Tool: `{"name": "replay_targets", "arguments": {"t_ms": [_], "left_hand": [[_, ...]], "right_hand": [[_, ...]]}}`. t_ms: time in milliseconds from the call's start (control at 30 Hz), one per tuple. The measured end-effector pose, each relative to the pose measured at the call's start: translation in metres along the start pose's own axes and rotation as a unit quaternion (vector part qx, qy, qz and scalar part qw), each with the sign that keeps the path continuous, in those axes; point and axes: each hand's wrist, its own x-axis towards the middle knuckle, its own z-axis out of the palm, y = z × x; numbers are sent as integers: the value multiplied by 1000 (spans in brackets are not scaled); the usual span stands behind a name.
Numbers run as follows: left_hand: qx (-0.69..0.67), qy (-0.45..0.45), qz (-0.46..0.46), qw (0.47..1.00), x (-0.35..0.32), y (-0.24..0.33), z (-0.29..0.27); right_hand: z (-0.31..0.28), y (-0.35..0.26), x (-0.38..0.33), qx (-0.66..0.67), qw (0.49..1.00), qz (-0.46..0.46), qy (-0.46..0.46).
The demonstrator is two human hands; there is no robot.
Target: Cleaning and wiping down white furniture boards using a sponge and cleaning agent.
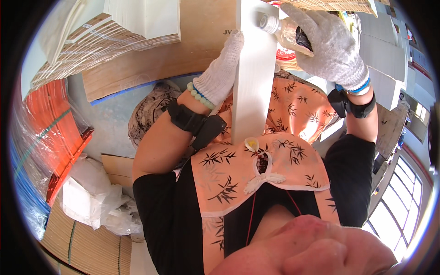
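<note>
A long white board (253, 87) stands out from my chest, running away toward the top of the view. My left hand (222, 68), in a white knit glove, grips the board's left edge; its fingers are partly hidden there. Over the board's right side my right hand (327, 46), also gloved, is closed around a clear plastic bottle (288, 33) with a dark patch on it. The bottle lies tilted sideways, its whitish neck end pointing left above the board's face.
Stacked white-faced panels (142, 23) stand at the far left, by a brown sheet (151, 75). A red object (286, 55) shows beside the board. Plastic-wrapped orange material (50, 119) and white bags (87, 197) are at left. More white panels (378, 41) stand at right.
</note>
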Motion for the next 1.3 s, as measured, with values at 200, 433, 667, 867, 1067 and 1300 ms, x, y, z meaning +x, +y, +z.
{"name": "replay_targets", "arguments": {"t_ms": [200,433,667,867,1067,1300], "left_hand": [[22,-59,9,998,-1,10,-9],[-16,-56,33,998,-7,17,-7],[-79,-30,-46,995,-13,33,8],[-209,-78,-98,970,-18,38,-6],[-173,-51,-105,978,-25,41,2],[-136,25,-128,982,-24,52,17]], "right_hand": [[-6,-4,-1,14,998,59,-33],[13,-2,9,59,995,43,65],[88,72,-76,177,930,184,265],[155,114,-152,373,790,356,332],[246,145,-224,475,595,515,393],[309,169,-272,290,681,630,234]]}}
